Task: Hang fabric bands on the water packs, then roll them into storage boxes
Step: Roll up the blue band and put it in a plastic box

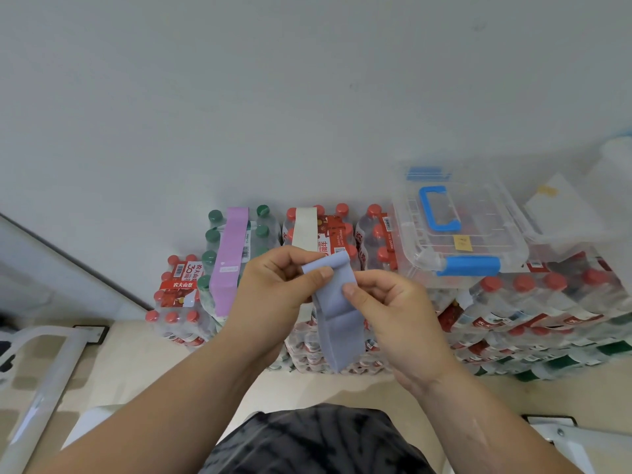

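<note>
Both hands hold a blue-grey fabric band (337,316) in front of the stacked water packs. My left hand (273,289) pinches its upper left edge with thumb and fingers. My right hand (390,313) pinches its right edge, and the band's lower end hangs down. A purple band (228,258) lies draped over a green-capped water pack (210,258). A cream band (305,228) lies over a red-capped pack (337,234). A clear storage box (455,227) with a blue handle and blue latch sits on the packs at right.
More red-capped water packs (533,302) are stacked along the white wall at right, and a smaller pack (178,295) stands at left. A second clear box (567,213) sits at far right. White metal frame parts (44,381) stand on the floor at left.
</note>
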